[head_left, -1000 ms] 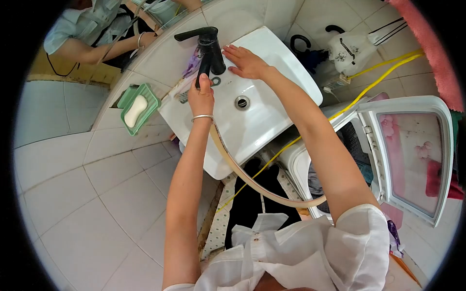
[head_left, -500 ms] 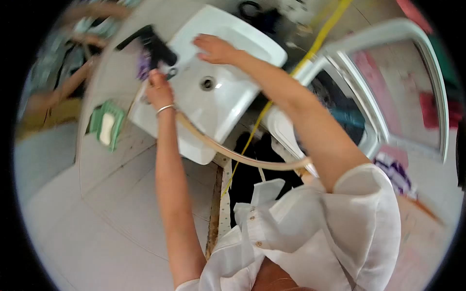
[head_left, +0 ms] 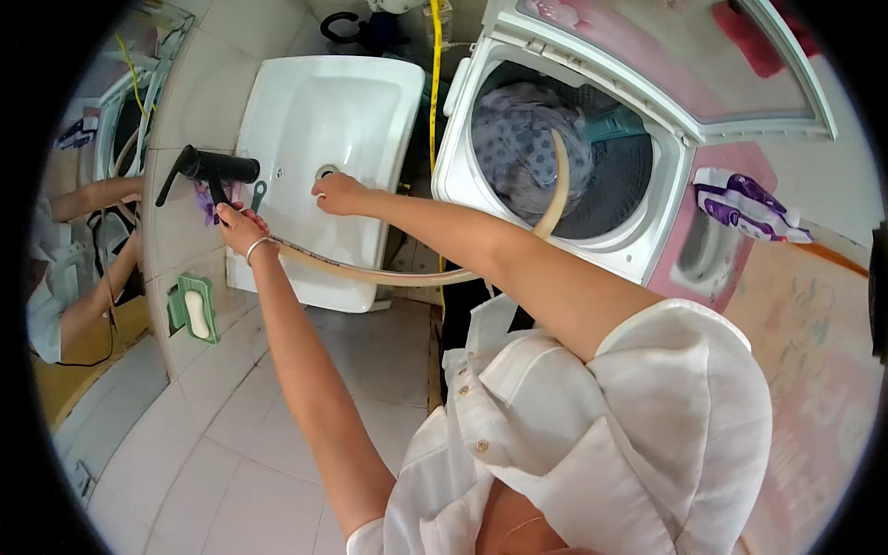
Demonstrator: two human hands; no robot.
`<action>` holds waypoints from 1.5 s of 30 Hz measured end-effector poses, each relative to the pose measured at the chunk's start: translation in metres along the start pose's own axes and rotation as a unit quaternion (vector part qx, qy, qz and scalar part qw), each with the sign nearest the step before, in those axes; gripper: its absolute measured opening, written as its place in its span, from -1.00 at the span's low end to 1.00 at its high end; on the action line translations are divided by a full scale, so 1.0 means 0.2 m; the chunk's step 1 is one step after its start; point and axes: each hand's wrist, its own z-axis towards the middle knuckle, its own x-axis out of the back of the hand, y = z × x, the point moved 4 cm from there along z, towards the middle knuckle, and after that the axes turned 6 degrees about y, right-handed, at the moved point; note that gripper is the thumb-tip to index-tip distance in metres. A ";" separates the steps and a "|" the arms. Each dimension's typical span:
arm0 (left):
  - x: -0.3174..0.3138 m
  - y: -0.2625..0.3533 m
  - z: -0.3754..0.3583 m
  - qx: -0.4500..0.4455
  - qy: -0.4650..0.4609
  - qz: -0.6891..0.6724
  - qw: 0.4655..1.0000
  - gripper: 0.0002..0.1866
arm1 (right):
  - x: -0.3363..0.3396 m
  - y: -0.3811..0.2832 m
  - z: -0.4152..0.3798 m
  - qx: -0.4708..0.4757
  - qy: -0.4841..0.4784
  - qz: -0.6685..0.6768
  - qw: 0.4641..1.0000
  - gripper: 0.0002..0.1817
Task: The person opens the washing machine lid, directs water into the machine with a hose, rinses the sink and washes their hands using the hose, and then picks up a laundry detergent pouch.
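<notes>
My left hand [head_left: 242, 229] is closed around the end of a beige hose [head_left: 365, 274], right at the spout of the black faucet [head_left: 217, 166]. Beside its fingers lie a grey-green strip with a round end [head_left: 258, 194] and something purple [head_left: 205, 202]. From that hand the hose curves under my right forearm and up into the open washing machine [head_left: 638, 264]. Over the white sink [head_left: 388, 111], my right hand [head_left: 340, 194] has its fingers curled in beside the drain [head_left: 326, 171], with nothing visible in them.
Spotted grey cloth [head_left: 523, 139] lies in the machine's drum, its lid [head_left: 740, 128] raised. A purple-and-white packet [head_left: 749, 208] rests on the pink panel. Soap [head_left: 196, 314] sits in a green wall dish [head_left: 213, 331]. A yellow tube [head_left: 437, 83] runs between sink and machine. A mirror [head_left: 102, 231] is at left.
The view has turned and shifted, showing more of the drum. My right hand has gone from spread fingers over the sink to curled fingers at the drain. My left hand remains at the faucet.
</notes>
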 end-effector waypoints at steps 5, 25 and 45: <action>0.00 -0.01 0.00 0.009 0.004 0.008 1.000 -0.57 | 0.09 0.09 -0.07 -0.091 -0.029 0.027 0.995 -0.72; 0.00 -0.07 0.02 0.022 0.006 0.010 1.000 -0.56 | 0.10 0.16 -0.01 -0.168 0.020 0.080 0.982 -0.75; -0.05 -0.12 0.03 -0.117 0.100 0.119 0.981 -0.32 | 0.22 -1.22 0.50 0.356 0.020 0.061 0.932 -0.77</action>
